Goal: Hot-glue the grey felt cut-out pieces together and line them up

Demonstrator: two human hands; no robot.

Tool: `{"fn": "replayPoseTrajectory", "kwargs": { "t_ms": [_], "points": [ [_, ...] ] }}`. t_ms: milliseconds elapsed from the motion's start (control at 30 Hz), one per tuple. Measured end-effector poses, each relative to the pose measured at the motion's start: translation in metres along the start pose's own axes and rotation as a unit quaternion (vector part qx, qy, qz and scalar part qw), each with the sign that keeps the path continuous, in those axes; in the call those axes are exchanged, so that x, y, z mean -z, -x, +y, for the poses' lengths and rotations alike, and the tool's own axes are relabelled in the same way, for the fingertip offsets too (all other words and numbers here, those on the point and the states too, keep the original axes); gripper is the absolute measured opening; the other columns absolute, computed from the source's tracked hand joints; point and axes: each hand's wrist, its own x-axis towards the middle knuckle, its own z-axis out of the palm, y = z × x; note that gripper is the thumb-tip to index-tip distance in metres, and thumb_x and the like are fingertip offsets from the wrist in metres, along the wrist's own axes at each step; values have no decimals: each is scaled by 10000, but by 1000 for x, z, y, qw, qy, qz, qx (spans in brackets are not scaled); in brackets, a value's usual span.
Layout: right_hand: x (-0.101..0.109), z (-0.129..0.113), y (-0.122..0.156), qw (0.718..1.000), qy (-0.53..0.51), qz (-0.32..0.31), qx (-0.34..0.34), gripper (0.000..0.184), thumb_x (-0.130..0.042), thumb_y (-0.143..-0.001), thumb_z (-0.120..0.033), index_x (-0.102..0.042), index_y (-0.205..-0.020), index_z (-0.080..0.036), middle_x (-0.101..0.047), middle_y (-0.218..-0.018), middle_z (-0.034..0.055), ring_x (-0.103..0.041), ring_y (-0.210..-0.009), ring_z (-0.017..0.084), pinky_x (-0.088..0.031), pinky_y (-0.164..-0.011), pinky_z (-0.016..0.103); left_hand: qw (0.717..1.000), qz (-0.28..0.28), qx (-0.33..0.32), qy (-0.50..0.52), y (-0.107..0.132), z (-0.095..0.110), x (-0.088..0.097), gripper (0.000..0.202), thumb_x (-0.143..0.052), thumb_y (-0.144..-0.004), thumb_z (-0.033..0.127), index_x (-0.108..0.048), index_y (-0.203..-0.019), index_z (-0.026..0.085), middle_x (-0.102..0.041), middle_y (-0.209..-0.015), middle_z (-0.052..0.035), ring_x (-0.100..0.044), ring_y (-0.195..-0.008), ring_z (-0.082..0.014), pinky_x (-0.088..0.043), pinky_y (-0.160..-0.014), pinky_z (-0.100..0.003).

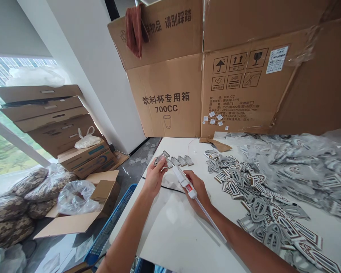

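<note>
My left hand (pixel 154 177) pinches a small grey arch-shaped cutout piece (pixel 161 157) above the white table (pixel 176 235). My right hand (pixel 198 191) grips a white glue applicator (pixel 184 182) with a red band and a long thin rod trailing back along my forearm; its tip points at the held piece. A short row of similar grey pieces (pixel 182 160) lies on the table just beyond both hands. A large pile of grey and white arch cutouts (pixel 261 189) spreads across the table to the right of my right hand.
Big cardboard boxes (pixel 170 98) stand at the table's far edge, a reddish cloth (pixel 135 30) hanging on one. A blue crate (pixel 110 223) sits beside the table on the left. Open cartons (pixel 88 159), plastic bags (pixel 74 197) and patterned sacks (pixel 11 212) crowd the floor by the window.
</note>
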Motion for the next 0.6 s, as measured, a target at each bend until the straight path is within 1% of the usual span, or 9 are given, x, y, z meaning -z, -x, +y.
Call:
{"fn": "replayPoseTrajectory", "kwargs": {
  "t_ms": [100, 167, 233, 400, 500, 600],
  "points": [
    [-1, 0, 0, 1000, 0, 6, 1, 359, -585, -841, -245, -643, -1195, -233, -696, -961, 18, -664, -829, 220, -495, -760, 307, 996, 15, -47, -77, 3, 1, -1, 328, -857, -798, 477, -738, -908, 192, -698, -804, -19, -580, -678, -106, -450, -604, -217],
    [-2, -1, 0, 1000, 2, 12, 0, 348, -582, -837, -246, -645, -1179, -234, -696, -955, 17, -659, -817, 221, -491, -750, 309, 989, 25, -79, -126, 5, 1, -3, 315, -840, -816, 477, -748, -898, 187, -713, -778, -29, -570, -655, -116, -440, -596, -230],
    [-1, -1, 0, 1000, 3, 12, -2, 325, -576, -846, -248, -649, -1162, -229, -698, -952, 16, -651, -807, 218, -482, -737, 305, 983, 23, -99, -155, 7, 2, -6, 299, -829, -825, 471, -759, -882, 186, -725, -761, -39, -576, -652, -130, -446, -599, -242],
    [2, -6, -1, 1000, -2, -4, 2, 273, -576, -901, -295, -641, -1151, -207, -688, -950, 22, -625, -794, 204, -463, -727, 293, 978, 1, -105, -177, 12, 4, -12, 286, -830, -813, 460, -781, -868, 183, -736, -753, -54, -572, -626, -142, -448, -577, -257],
    [3, -8, -2, 1000, 9, -2, 17, 231, -558, -944, -319, -638, -1133, -213, -670, -951, 17, -616, -807, 197, -452, -726, 287, 979, -6, -101, -176, 13, 6, -13, 277, -831, -811, 449, -781, -868, 183, -737, -748, -53, -554, -602, -135, -446, -572, -260],
    [4, -8, -3, 998, 42, -2, 48, 131, -523, -983, -316, -612, -977, -221, -617, -888, 10, -583, -774, 187, -415, -691, 283, 979, -13, -100, -175, 13, 6, -13, 272, -830, -809, 447, -776, -859, 186, -735, -742, -49, -548, -590, -135, -441, -568, -263]
  ]
}}
